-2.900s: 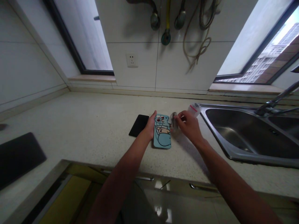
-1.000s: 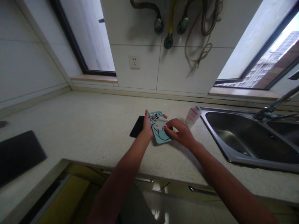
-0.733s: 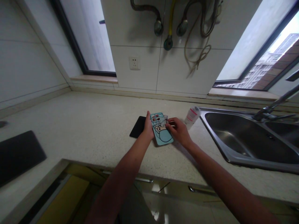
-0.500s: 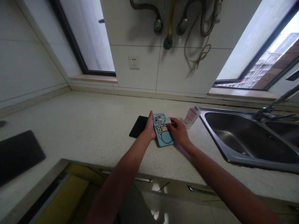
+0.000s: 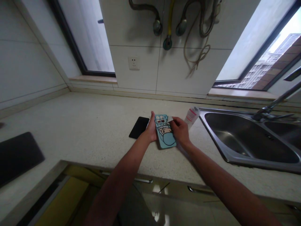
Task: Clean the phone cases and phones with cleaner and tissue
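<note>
A light-blue phone case with a cartoon print lies on the speckled stone countertop, and my left hand grips its left edge. My right hand rests on the case's upper right part, pinching a small white wipe against it. Part of the wipe is hidden under my fingers. A black smartphone lies flat just left of my left hand, almost touching it.
A plastic bottle with a pink label stands just right of my right hand, beside the stainless steel double sink and its faucet. A dark mat lies on the counter's left. Hoses hang on the tiled wall.
My right hand has moved from the case's middle to its upper right edge, with the white wipe now showing at its fingertips. The case has turned slightly, and my left hand stays on its edge.
</note>
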Tool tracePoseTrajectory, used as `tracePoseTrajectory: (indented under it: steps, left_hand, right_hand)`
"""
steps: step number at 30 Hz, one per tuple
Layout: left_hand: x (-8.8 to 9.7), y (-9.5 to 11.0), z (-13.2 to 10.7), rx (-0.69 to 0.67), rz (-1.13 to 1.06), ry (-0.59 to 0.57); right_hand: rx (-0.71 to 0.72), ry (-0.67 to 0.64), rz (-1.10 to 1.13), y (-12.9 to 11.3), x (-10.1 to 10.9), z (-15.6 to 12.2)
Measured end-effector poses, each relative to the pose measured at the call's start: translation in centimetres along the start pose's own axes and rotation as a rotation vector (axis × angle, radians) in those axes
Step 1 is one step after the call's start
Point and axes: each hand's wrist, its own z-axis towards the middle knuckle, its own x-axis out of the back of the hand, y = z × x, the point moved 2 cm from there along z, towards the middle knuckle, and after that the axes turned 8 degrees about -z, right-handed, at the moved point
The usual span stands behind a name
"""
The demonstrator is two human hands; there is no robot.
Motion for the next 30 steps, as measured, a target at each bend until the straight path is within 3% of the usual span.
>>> tracePoseTrajectory:
  steps: [7, 14, 18, 24, 30]
  left_hand:
    - [-0.1, -0.1, -0.3, 0.038, 0.037, -0.054]
    - [-0.4, -0.5, -0.8, 0.162, 0.071, -0.119]
    - [-0.4, -0.8, -0.8, 0.211, 0.077, -0.164]
    - [0.0, -0.8, -0.6, 0.216, 0.081, -0.116]
    - [-0.1, -0.3, -0.5, 0.113, 0.045, -0.009]
  right_hand:
    - [-0.025, 0.038, 0.039, -0.4, 0.3, 0.1]
    - [-0.024, 0.087, 0.029, -0.5, 0.7, 0.5]
    - [-0.004, 0.045, 0.01, -0.9, 0.7, 0.4]
    - [0.16, 0.008, -0.098, -1.5, 0.6, -0.1]
    - [0.297, -0.219, -0.081, -2.1, 0.1, -0.9]
